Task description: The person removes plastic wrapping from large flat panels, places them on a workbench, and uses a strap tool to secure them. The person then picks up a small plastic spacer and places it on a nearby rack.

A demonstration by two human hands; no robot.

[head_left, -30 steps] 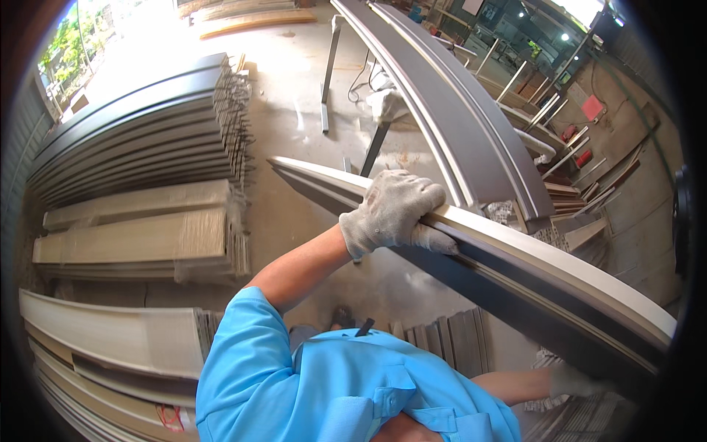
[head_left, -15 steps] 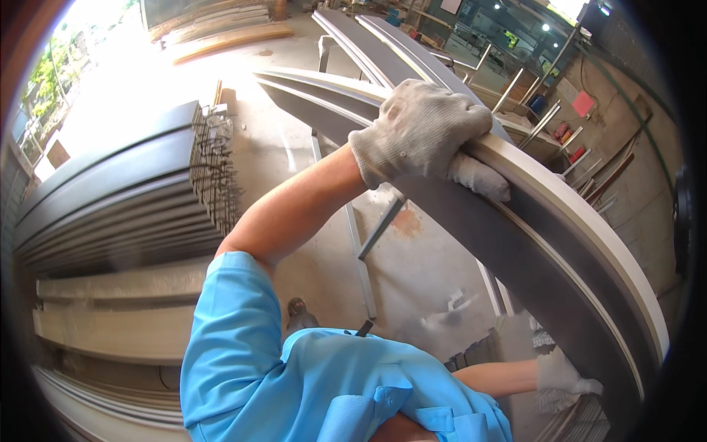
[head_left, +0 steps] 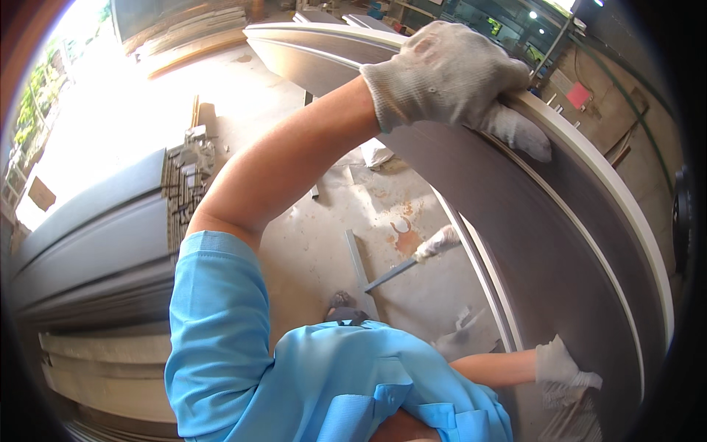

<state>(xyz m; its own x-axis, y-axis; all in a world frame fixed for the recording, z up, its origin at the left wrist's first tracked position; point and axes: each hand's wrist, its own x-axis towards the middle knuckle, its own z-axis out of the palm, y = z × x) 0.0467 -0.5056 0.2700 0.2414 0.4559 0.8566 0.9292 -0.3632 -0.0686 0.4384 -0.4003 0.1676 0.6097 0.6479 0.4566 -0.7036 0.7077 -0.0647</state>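
Gloved in grey-white knit, my left hand (head_left: pixel 460 85) is closed over the upper pale edge of a long dark panel (head_left: pixel 501 214), its thumb lying on the dark face. The panel has a whitish rim and a thin light ridge along its length; it looks curved in this wide view and is tilted on edge. Low on the right, my right hand (head_left: pixel 563 368), also gloved, grips the panel's lower edge, with its thumb on the face and its other fingers partly hidden. The far end of the panel reaches toward the bright opening.
A stack of dark panels (head_left: pixel 96 221) stands at left, above pale beams (head_left: pixel 110 376). A metal stand (head_left: pixel 361 269) with a whitish wrapped end rests on the concrete floor. Beyond the panel are more long panels (head_left: pixel 372 23). Wood boards (head_left: pixel 195 40) lie far back.
The panel and my left hand have risen in view, and the panel's far end now covers most of the panels behind it. Both hands keep their grip. The whole view has shifted.
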